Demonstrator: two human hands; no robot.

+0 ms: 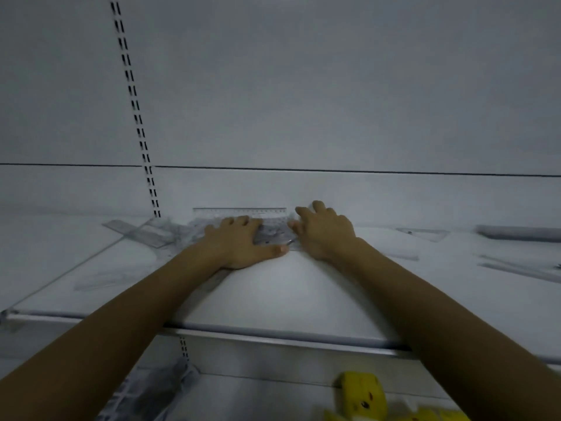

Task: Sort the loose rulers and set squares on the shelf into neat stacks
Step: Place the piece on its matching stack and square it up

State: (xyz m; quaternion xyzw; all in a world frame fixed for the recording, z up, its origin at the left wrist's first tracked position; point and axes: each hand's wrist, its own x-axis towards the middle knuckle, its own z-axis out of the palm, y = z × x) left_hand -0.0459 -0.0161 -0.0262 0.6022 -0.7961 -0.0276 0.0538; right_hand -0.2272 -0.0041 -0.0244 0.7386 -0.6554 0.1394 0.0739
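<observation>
The left grip (239, 243) lies wide and flat, palm down. Its fingers are straight on top of a pile of clear rulers (274, 233), and the thumb stretches along the pile's near edge. The right grip (326, 233) meets the same pile at its other end, with knuckles raised and fingers bent. The frame is dim and smeared there, so I cannot tell whether it pinches an edge or only butts against it.

The pile sits between the two grips on the white shelf (288, 299), near the back wall. Just beyond the left grip's fingertips a long ruler (239, 212) appears to stand on edge against that wall. Outboard of the left grip, loose strips (136, 235) lie crossed over one another. Outboard of the right grip lie a set square (423, 234) and some further pieces (516, 270), well apart from the pile.

These look like thin, light, stiff plastic, and are probably slick against each other and the shelf. A flat press from above should steady them, but the layers may skate sideways. Taking the pile by its long edges near mid-length, thumb on one side and fingers on the other, should keep it square. A single flat piece is likely easier to slide toward the shelf lip, where a fingertip can get under it. The set square's corners seem the likeliest spots to chip.
</observation>
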